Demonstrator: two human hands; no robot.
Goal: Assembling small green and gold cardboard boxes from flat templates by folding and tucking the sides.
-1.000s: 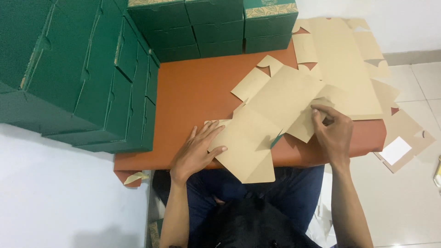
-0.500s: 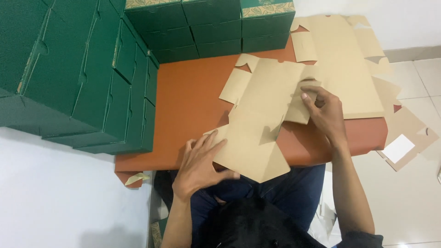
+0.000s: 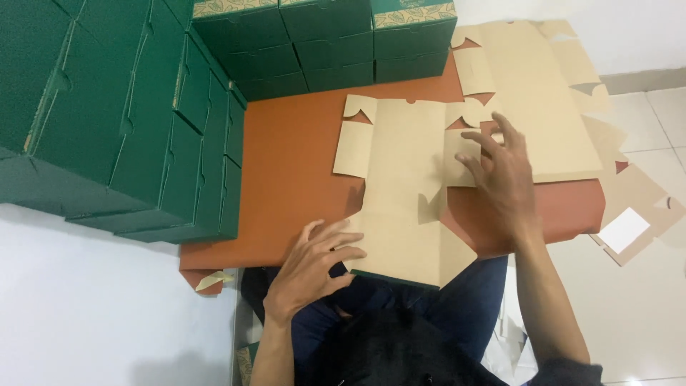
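While both hands' grips lie released, left hand (image 3: 311, 268) and right hand (image 3: 504, 179) press the flat tan cardboard box blank (image 3: 404, 193) on the orange-brown tabletop (image 3: 293, 164).

Box blank (image 3: 400, 179) now unfolded flat, slid forward; right hand (image 3: 504, 179) spread on its right flap, left hand (image 3: 311, 268) moved to near-left edge.

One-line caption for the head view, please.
Seated at an orange table, a person's left hand and right hand press a flat cardboard box blank beside stacked green boxes.
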